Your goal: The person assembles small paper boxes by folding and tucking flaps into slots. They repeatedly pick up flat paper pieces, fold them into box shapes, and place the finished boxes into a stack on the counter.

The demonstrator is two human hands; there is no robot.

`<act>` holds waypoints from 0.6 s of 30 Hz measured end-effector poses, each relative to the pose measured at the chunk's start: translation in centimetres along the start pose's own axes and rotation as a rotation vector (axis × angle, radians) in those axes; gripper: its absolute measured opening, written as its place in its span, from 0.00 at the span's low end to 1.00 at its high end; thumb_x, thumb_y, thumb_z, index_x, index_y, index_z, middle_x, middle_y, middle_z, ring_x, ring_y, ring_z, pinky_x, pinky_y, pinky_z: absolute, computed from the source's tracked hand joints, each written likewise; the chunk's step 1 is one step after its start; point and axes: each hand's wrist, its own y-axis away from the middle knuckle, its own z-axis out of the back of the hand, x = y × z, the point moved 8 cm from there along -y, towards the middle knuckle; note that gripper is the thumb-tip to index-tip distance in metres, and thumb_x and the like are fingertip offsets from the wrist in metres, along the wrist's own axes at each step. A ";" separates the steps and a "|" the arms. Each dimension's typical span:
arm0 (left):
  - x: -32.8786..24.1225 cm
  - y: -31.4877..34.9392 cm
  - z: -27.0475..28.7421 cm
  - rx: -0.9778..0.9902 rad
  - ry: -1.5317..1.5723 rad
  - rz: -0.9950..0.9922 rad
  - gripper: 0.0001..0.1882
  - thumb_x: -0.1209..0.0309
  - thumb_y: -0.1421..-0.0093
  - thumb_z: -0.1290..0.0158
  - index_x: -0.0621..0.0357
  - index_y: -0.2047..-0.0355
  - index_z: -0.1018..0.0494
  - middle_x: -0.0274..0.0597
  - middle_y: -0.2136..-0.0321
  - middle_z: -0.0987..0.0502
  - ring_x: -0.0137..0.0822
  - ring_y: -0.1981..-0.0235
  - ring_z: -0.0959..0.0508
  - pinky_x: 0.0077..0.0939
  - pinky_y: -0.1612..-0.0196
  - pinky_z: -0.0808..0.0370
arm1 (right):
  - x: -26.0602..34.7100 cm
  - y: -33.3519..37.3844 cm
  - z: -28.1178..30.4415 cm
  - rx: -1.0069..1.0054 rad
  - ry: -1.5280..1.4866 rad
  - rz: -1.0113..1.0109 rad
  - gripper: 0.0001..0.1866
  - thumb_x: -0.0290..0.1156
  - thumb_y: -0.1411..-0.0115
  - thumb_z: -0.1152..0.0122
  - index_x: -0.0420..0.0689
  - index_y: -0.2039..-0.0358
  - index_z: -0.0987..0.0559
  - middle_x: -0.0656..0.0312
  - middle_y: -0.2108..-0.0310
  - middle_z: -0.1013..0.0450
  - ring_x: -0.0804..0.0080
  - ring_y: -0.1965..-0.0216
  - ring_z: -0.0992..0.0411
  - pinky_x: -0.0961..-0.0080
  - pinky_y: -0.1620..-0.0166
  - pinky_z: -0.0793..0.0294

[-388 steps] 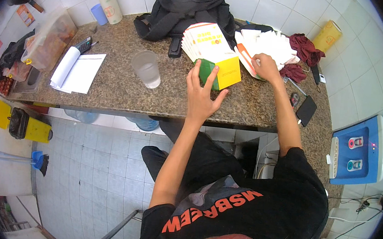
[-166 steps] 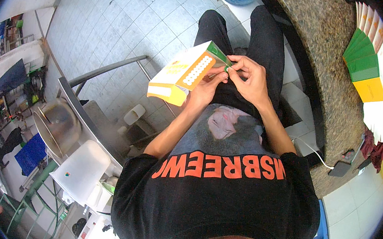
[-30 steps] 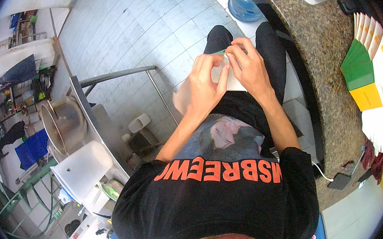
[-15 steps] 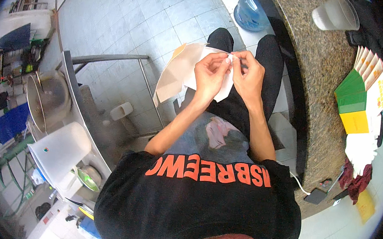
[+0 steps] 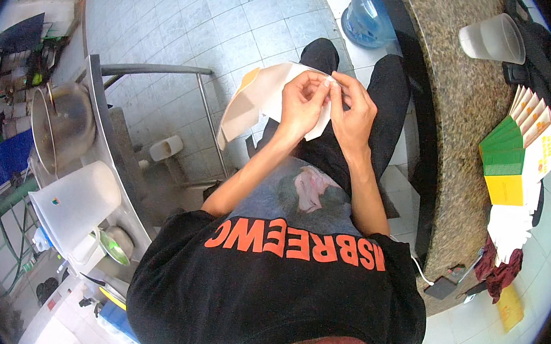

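Note:
My left hand point(image 5: 303, 105) and my right hand point(image 5: 354, 113) meet over my lap, thumbs and fingertips pinched close together. Between them is the upper edge of a thin sheet of pale card point(image 5: 248, 100), with a small white part showing at the fingertips. The card spreads out to the left, curved and partly creased, with a touch of yellow-orange at its far left corner. Its lower part hangs below my hands, over my dark trousers. My palms and fingers cover the rest of it, so the exact fold at the pinch is hidden.
A granite counter point(image 5: 462, 143) runs along my right. On it are a clear plastic cup point(image 5: 494, 39), a fanned stack of green, yellow and white printed card pieces point(image 5: 508, 151) and a dark red cloth point(image 5: 501, 273). A metal pot point(image 5: 70, 129) stands left; a blue water bottle point(image 5: 370, 18) lies ahead.
Both hands stay pinched together on the card's edge, with only small finger shifts. The card at left has tilted slightly. The whole view has moved a little.

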 end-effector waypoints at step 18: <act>-1.8 0.8 -0.2 -0.135 -0.201 -0.121 0.05 0.77 0.34 0.42 0.68 0.63 0.25 0.44 0.68 0.19 0.30 0.69 0.18 0.24 0.67 0.20 | -0.8 0.0 -0.3 -0.009 -0.069 -0.043 0.05 0.23 0.35 0.39 0.36 0.61 0.19 0.51 0.62 0.19 0.60 0.63 0.18 0.68 0.62 0.18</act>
